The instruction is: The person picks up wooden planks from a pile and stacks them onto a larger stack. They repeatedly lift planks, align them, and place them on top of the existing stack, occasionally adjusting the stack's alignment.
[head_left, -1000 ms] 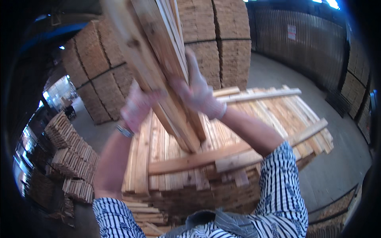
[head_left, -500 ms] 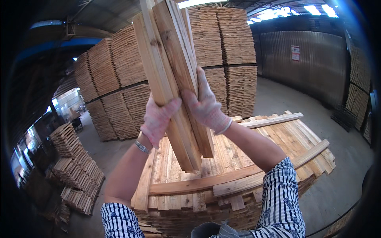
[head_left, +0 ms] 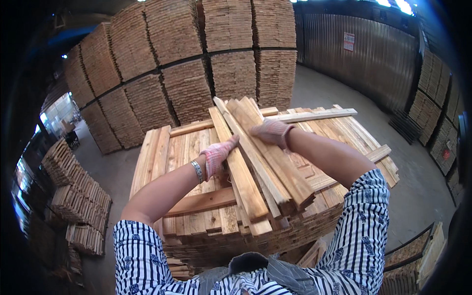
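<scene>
A bundle of short wooden planks (head_left: 260, 162) lies at a slant on top of a big stack of boards (head_left: 191, 157) in front of me. My left hand (head_left: 216, 156), in a pinkish work glove, presses against the bundle's left side, with a metal bracelet on that wrist. My right hand (head_left: 271, 132), gloved the same way, grips the bundle's upper right edge. Both forearms reach forward from striped sleeves.
Tall stacked walls of cut boards (head_left: 196, 64) rise behind the stack. Smaller plank piles (head_left: 73, 196) stand on the floor at the left. A corrugated metal wall (head_left: 354, 54) and more stacks (head_left: 437, 118) line the right. Concrete floor (head_left: 418, 187) runs around the stack.
The bundle, held high and nearly upright before, has come down and now rests flat on the stack. Both hands came down with it and still hold it.
</scene>
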The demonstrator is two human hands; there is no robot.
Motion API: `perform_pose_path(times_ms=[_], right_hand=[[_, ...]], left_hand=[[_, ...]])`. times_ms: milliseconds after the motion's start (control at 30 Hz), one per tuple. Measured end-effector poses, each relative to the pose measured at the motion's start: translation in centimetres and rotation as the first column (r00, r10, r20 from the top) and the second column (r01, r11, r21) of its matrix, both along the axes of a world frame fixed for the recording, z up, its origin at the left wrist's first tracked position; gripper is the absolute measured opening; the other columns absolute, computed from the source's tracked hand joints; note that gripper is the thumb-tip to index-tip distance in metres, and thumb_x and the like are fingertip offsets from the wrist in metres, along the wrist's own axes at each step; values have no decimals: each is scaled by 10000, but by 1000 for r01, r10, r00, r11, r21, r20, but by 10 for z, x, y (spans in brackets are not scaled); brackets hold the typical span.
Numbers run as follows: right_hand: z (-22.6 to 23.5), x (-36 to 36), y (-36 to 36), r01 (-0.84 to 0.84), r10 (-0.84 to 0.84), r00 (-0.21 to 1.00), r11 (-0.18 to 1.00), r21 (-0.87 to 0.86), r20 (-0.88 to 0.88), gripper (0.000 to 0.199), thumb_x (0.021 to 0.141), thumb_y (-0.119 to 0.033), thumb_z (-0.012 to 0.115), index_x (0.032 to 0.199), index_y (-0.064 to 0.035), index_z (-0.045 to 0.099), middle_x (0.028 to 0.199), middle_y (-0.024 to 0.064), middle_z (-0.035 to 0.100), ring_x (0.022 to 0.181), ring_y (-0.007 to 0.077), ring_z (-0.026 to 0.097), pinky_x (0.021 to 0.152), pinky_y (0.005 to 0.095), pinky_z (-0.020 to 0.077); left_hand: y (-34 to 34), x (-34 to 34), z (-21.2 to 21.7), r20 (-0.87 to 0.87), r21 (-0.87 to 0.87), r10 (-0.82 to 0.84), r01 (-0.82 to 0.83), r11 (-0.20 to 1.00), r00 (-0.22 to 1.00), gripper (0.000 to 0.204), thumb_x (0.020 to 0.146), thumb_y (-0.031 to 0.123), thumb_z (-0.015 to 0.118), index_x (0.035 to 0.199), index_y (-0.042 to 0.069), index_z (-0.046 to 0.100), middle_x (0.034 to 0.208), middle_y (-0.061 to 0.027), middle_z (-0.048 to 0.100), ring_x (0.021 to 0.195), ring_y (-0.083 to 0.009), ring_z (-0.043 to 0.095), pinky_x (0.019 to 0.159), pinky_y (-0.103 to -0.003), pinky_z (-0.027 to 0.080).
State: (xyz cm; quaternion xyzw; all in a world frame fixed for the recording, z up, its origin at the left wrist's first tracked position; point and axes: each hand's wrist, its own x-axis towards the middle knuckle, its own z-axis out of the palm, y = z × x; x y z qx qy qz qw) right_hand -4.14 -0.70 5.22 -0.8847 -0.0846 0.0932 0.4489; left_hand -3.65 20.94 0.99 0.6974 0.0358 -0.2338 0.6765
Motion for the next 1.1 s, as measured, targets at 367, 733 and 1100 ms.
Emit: perform_pose_path(times_ms=[367,733,1100], right_hand=[[18,-62,-75,318,-304,947,866,386,-99,497,958,-445,599,1188,-4,621,1005,85,660,852,151,630,810,308,531],[1,-57,-106,553,-360,831,606,-572,423,755,984,-560,509,1553,-89,354,1478,238,490,1359,352,491,1136,428,388],[29,-111,119,-121,182,972,931,-344,152,785,970,-475,620,1542,-19,336,1529,257,423,1425,362,419,1173,431,361]], left_hand=[[74,-38,45,154,-149,20,3,989,988,540,965,439,659,1193,-37,547,889,-131,679,692,-217,709,627,-346,641],[86,-15,41,329,751,-162,-153,642,930,1130,838,563,750,1558,-73,156,1446,-328,478,1385,-346,467,1106,-397,439],[145,-30,46,329,801,-289,-103,590,899,994,853,435,669,1560,-31,149,1455,-296,454,1337,-389,466,1099,-440,411]])
